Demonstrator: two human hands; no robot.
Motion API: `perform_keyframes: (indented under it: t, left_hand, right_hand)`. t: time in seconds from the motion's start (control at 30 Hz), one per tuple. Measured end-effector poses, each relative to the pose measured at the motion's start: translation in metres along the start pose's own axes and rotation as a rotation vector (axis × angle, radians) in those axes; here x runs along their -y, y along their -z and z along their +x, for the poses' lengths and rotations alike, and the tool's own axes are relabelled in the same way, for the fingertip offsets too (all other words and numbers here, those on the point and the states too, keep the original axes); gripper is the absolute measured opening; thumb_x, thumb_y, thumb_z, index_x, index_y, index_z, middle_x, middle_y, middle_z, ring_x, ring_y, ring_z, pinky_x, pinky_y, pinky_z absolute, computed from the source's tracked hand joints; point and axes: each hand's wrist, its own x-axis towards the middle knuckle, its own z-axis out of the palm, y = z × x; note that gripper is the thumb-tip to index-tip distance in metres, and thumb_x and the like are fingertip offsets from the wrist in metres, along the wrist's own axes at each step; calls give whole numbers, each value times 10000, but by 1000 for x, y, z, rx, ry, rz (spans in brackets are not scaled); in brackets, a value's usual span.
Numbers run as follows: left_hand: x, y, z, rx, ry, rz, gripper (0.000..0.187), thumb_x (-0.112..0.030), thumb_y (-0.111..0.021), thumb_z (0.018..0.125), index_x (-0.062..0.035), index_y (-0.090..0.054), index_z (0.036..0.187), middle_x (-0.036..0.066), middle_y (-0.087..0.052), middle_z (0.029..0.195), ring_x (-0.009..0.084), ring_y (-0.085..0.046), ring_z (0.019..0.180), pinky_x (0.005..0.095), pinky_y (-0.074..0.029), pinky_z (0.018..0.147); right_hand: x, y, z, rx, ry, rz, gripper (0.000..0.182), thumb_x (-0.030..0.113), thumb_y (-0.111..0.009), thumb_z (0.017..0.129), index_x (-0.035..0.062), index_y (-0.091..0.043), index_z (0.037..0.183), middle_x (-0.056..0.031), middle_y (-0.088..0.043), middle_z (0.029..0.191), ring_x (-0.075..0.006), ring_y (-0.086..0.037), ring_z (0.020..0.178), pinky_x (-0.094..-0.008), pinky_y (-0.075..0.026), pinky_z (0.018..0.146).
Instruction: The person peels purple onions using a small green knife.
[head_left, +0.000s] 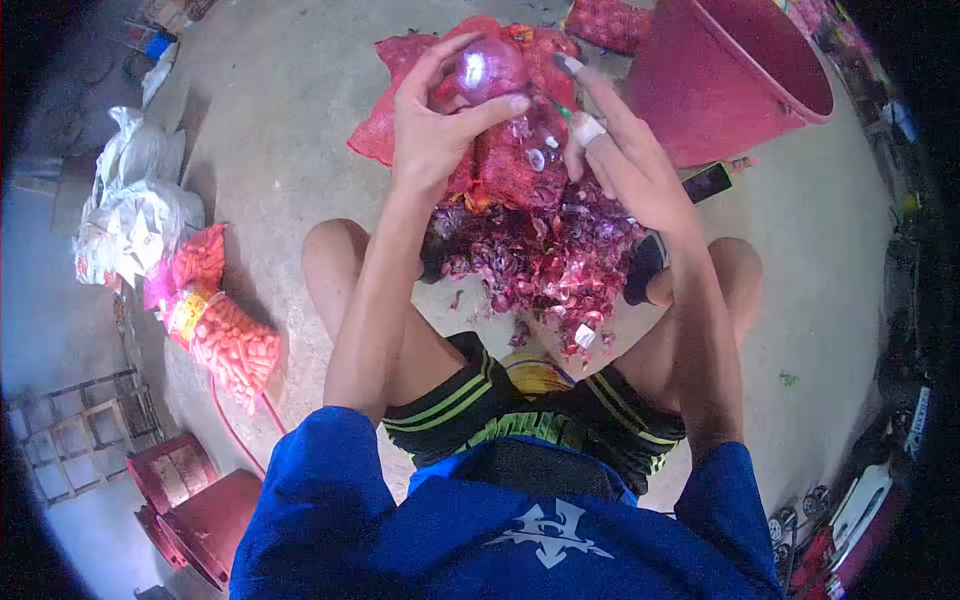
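My left hand (432, 135) curls around a shiny purple-red onion (490, 68), its thumb along the lower side. To the right, my right hand (630, 165) has light wraps on its fingers. Its thumb and fingers close on a thin green tool (563, 109) resembling a small knife, mostly hidden. Beneath both hands lie red mesh sacks (385, 125) holding onions. A heap of onion skins (545, 250) spreads between my feet, with a small white piece (585, 335) at its near edge.
A large red tub (725, 85) stands at upper right, with a black phone (707, 183) on the floor below it. Another mesh sack (610, 25) lies behind. At left are white plastic bags (135, 215), a bag of carrots (235, 345) and red containers (210, 520).
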Motion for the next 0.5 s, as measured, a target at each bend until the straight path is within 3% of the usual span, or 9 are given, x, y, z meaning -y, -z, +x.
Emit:
perform_keyframes:
  t: [0.03,0.1,0.17,0.23,0.3,0.5]
  left_hand:
    - [0,-1,-1,47,44,-11,786,40,-888,746,6,-544,1453,100,-656,1299,187,-667,1138,355,-533,1047]
    - [1,-4,-1,66,35,-73,789,34,-895,742,5,-555,1453,103,-658,1310,189,-675,1130,348,-540,1036]
    - [5,-3,0,85,28,-134,791,29,-902,738,3,-566,1454,105,-660,1320,191,-684,1121,341,-548,1026]
    - [11,3,6,58,-156,232,761,-5,-923,732,0,-600,1421,108,-678,1318,197,-702,1108,335,-572,989]
    - [12,6,5,48,-178,314,754,-23,-935,724,-3,-614,1406,107,-687,1304,199,-705,1111,337,-579,978]
    - [11,4,4,9,-276,477,700,-122,-971,663,-14,-695,1296,113,-741,1201,198,-729,1061,353,-604,923]
  right_hand:
    - [-1,1,-1,-3,-4,-2,663,190,-441,1029,95,-277,1664,-22,-611,781,-73,-486,623,-239,-402,609]
    - [-5,1,1,-54,36,-24,584,260,-491,1096,83,-339,1632,-82,-646,753,-193,-641,746,-346,-510,777]
    - [-6,4,1,-57,36,-36,582,255,-491,1094,96,-343,1634,-87,-653,758,-203,-655,756,-355,-516,781]
    - [-11,7,0,-61,33,-50,580,250,-492,1092,110,-346,1635,-93,-661,762,-212,-668,765,-365,-521,784]
    - [-21,6,-1,-63,123,-110,586,233,-501,1077,134,-354,1636,-117,-656,741,-243,-674,746,-388,-526,765]
    - [-8,2,-3,-22,72,-204,595,217,-511,1059,130,-363,1629,-152,-633,712,-300,-658,703,-424,-525,744]
